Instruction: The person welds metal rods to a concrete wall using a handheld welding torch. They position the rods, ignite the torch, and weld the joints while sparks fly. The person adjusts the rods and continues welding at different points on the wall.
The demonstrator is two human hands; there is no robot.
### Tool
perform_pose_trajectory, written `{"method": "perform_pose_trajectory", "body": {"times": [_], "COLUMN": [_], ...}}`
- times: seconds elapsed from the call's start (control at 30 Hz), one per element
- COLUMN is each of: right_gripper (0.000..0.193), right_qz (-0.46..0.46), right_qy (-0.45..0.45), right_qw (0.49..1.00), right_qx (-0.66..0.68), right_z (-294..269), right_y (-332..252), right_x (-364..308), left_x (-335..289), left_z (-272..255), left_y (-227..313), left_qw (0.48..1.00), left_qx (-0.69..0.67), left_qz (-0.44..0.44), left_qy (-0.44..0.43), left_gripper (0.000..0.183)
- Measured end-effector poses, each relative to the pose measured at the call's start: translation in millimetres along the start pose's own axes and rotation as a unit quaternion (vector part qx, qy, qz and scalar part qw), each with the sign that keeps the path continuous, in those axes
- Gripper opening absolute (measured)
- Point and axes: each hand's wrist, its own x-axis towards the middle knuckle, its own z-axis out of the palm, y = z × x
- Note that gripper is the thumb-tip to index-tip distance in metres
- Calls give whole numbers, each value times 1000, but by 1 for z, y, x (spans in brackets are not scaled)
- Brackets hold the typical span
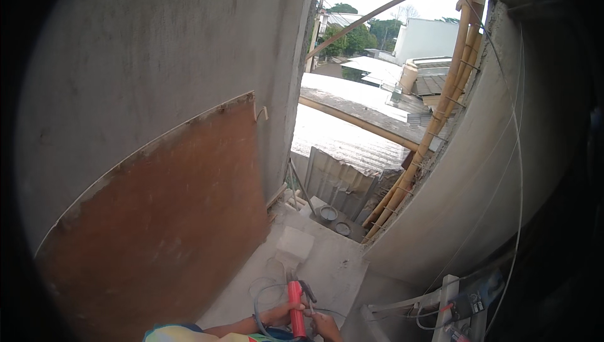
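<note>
Clasped by left hand (282,313): smooth red cylinder (295,295); right hand (324,324) alongside, hold unclear; flat grey slab (336,266) below

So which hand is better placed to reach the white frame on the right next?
Probably the right hand: it is nearer the white frame, while the left hand sits farther away, holding the red tool. Whether the right holds anything is unclear.

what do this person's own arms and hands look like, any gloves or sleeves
The left hand and right hand are ungloved, and the left forearm looks bare. Multicoloured clothing at the lower edge shows light blue, yellow and dark blue.
</note>
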Motion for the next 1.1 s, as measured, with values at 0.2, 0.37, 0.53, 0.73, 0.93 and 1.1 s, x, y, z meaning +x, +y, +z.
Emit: {"method": "perform_pose_trajectory", "body": {"times": [0.2, 0.37, 0.53, 0.73, 0.93, 1.1], "right_gripper": [39, 39, 45, 48, 50, 51], "right_qz": [256, 215, 201, 164, 267, 392], "right_qy": [-140, -135, -95, 98, 220, 275], "right_qw": [936, 954, 962, 981, 938, 874], "right_qx": [195, 160, 159, 28, 6, 82], "right_z": [-36, -31, -22, -48, -68, -84], "right_y": [-75, -79, -78, -49, -7, 29], "right_x": [-6, -13, -15, -44, -103, -171], "left_x": [-3, -20, -16, -8, -12, -2], "left_z": [2, 21, 14, -1, 1, 12], "left_y": [6, 13, 13, 2, 15, 15], "left_qw": [998, 998, 997, 990, 979, 965], "left_qx": [-16, -3, 6, 16, 58, 124], "left_qz": [-32, -43, -41, -35, -64, -67], "left_qy": [55, 56, 72, 139, 185, 221], "left_gripper": [30, 25, 23, 26, 22, 22]}}
